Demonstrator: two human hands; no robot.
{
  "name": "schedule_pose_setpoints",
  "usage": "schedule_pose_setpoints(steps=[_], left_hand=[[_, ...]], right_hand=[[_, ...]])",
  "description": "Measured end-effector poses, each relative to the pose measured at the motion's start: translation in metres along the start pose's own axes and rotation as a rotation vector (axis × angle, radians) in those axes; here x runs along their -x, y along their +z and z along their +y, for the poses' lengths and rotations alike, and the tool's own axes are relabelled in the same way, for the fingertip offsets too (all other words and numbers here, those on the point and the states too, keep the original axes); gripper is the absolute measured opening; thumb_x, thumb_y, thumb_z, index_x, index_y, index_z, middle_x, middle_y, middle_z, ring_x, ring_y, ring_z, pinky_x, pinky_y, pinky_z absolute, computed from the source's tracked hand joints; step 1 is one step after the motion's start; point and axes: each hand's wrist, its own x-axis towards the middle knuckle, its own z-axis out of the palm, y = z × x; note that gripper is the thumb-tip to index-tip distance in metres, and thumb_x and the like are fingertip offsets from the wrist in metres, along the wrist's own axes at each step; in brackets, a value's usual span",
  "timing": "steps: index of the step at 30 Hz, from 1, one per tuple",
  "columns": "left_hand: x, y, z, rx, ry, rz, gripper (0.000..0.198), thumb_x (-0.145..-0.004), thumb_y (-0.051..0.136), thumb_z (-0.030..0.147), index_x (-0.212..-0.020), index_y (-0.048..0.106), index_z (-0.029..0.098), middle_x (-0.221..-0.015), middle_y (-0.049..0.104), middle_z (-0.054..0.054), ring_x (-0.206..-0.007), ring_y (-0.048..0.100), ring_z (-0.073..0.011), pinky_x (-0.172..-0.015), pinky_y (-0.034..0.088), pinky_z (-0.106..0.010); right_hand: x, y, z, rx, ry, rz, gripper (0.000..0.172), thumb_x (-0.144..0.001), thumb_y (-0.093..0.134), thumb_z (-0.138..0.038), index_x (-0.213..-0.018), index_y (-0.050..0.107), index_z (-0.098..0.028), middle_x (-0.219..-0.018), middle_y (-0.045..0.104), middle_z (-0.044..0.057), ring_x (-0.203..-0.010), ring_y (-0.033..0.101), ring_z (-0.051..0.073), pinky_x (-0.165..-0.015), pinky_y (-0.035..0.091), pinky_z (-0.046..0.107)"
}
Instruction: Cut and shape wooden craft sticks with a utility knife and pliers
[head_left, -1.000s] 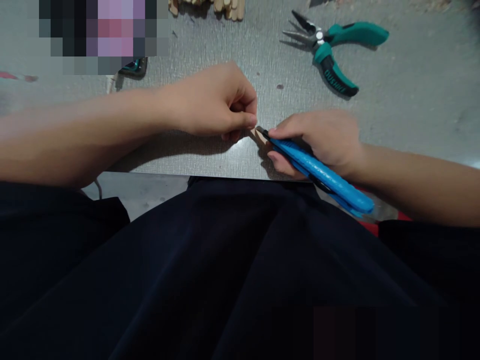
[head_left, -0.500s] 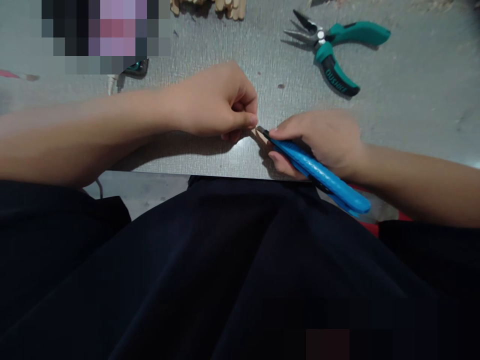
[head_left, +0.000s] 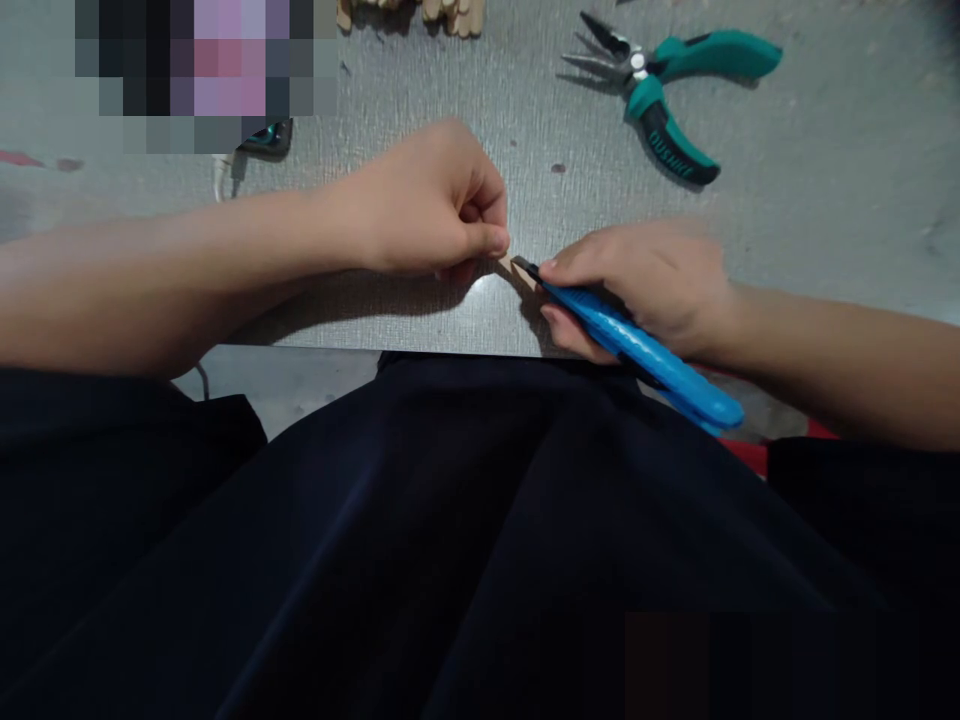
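knife (head_left: pixel 637 345) at wooden stick (head_left: pixel 523 279), hands (head_left: pixel 450 205) (head_left: pixel 660 285) slightly farther apart than before

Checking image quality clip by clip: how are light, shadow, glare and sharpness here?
Head view, throughout: glare on the table near the left hand; dark shadow beside the left forearm; blue cutter and pliers fairly sharp; dark clothing nearly detail-free; pixelated blocks mask the upper left.

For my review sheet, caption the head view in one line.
Left hand pinches a wooden strip; right hand holds a blue cutter at it, open pliers beyond.
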Motion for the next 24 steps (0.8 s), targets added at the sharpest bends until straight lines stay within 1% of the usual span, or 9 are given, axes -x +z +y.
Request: schedule_pose_setpoints(steps=[3,7,10,13,16,19,22,24], left_hand=[[0.0,0.001,0.001,-0.004,-0.034,-0.005,0.03,-0.108,0.077,0.031,-0.078,0.081,0.027,-0.069,0.079,0.0,-0.063,0.068,-0.016,-0.073,0.049,-0.037],[0.001,0.002,0.002,-0.029,-0.021,0.0,0.03,-0.108,0.075,0.03,-0.079,0.081,0.027,-0.068,0.079,0.001,-0.064,0.067,-0.0146,-0.076,0.051,-0.037],[0.0,0.002,0.003,-0.034,-0.028,0.007,0.031,-0.108,0.075,0.032,-0.077,0.08,0.029,-0.066,0.079,0.002,-0.065,0.068,-0.0148,-0.077,0.053,-0.038],[0.0,0.002,0.005,-0.02,-0.051,0.003,0.033,-0.107,0.075,0.033,-0.073,0.078,0.031,-0.063,0.077,0.003,-0.064,0.068,-0.0154,-0.079,0.055,-0.038],[-0.001,0.001,0.006,-0.016,-0.053,0.002,0.03,-0.105,0.074,0.033,-0.075,0.079,0.029,-0.064,0.078,0.002,-0.064,0.069,-0.0156,-0.082,0.056,-0.038],[0.0,0.002,0.008,0.003,-0.055,-0.015,0.03,-0.105,0.075,0.036,-0.077,0.079,0.028,-0.066,0.078,0.001,-0.066,0.072,-0.0171,-0.083,0.058,-0.039],[0.001,0.003,0.01,0.018,-0.088,-0.025,0.028,-0.104,0.075,0.035,-0.077,0.077,0.029,-0.066,0.078,0.001,-0.067,0.073,-0.0175,-0.083,0.058,-0.039],[0.001,0.002,0.01,0.002,-0.109,-0.02,0.027,-0.105,0.073,0.034,-0.079,0.078,0.029,-0.069,0.079,0.001,-0.068,0.072,-0.0171,-0.084,0.058,-0.038]], right_hand=[[0.003,0.0,0.004,0.096,-0.104,0.046,0.037,-0.116,0.074,-0.044,-0.152,0.073,-0.037,-0.118,0.095,0.001,-0.1,0.093,0.029,-0.084,0.073,0.044],[0.005,-0.001,0.007,0.166,-0.122,0.091,0.038,-0.114,0.073,-0.048,-0.152,0.073,-0.041,-0.111,0.094,-0.003,-0.093,0.093,0.03,-0.076,0.072,0.045],[0.005,-0.001,0.006,0.151,-0.09,0.073,0.038,-0.112,0.076,-0.049,-0.149,0.076,-0.04,-0.112,0.095,-0.001,-0.095,0.093,0.032,-0.08,0.073,0.047],[0.004,-0.002,0.005,0.078,-0.062,0.066,0.036,-0.109,0.082,-0.05,-0.143,0.082,-0.038,-0.111,0.095,0.0,-0.095,0.093,0.032,-0.083,0.073,0.047],[0.003,-0.003,0.004,0.027,-0.031,0.066,0.036,-0.109,0.084,-0.057,-0.139,0.085,-0.037,-0.107,0.095,0.001,-0.092,0.091,0.032,-0.085,0.073,0.046],[0.002,-0.004,0.006,0.001,0.014,0.031,0.037,-0.11,0.083,-0.063,-0.138,0.087,-0.038,-0.108,0.096,0.001,-0.099,0.092,0.031,-0.089,0.074,0.044],[0.0,-0.002,0.011,-0.034,-0.02,0.06,0.033,-0.113,0.081,-0.061,-0.137,0.087,-0.039,-0.108,0.096,0.0,-0.1,0.092,0.028,-0.091,0.073,0.042],[-0.001,0.001,0.013,-0.028,-0.094,0.113,0.031,-0.113,0.081,-0.055,-0.139,0.086,-0.038,-0.108,0.096,0.0,-0.097,0.093,0.026,-0.087,0.072,0.04]])
